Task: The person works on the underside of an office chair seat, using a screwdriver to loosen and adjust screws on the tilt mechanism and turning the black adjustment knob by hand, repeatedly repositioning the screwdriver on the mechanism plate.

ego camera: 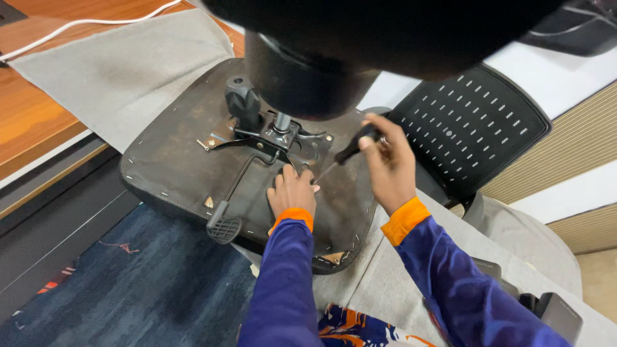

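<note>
Right now your right hand [389, 164] is closed around the black handle of a screwdriver [350, 151], fingers wrapped tight, the thin shaft slanting down and left toward the metal mechanism [276, 138] bolted to the underside of the seat [173, 167]. Your left hand [292, 191] lies flat on the seat just below that plate, fingers spread narrow and holding nothing, only pressing down beside the tip.

The seat lies upside down on grey cloth [116, 71] spread over the wooden table [26, 109], its near edge hanging out toward you. It looks like a rigid board wrapped in dark fabric and stapled round the rim, so expect it to be stiff and fairly heavy, more so with the steel plate, lever [225, 222] and knob [241, 96] fixed on. On cloth it could slide or pivot under a hard turn, so the flat palm is well placed. To shift it, take the rim on two sides, not the lever, which would likely swing.

The screwdriver is light and hard; its handle looks smooth, so grip it full in the palm and keep the push in line with the shaft, or the tip may skip. I cannot see whether the tip sits in a screw. The perforated backrest [469, 128] lies just to your right.
</note>
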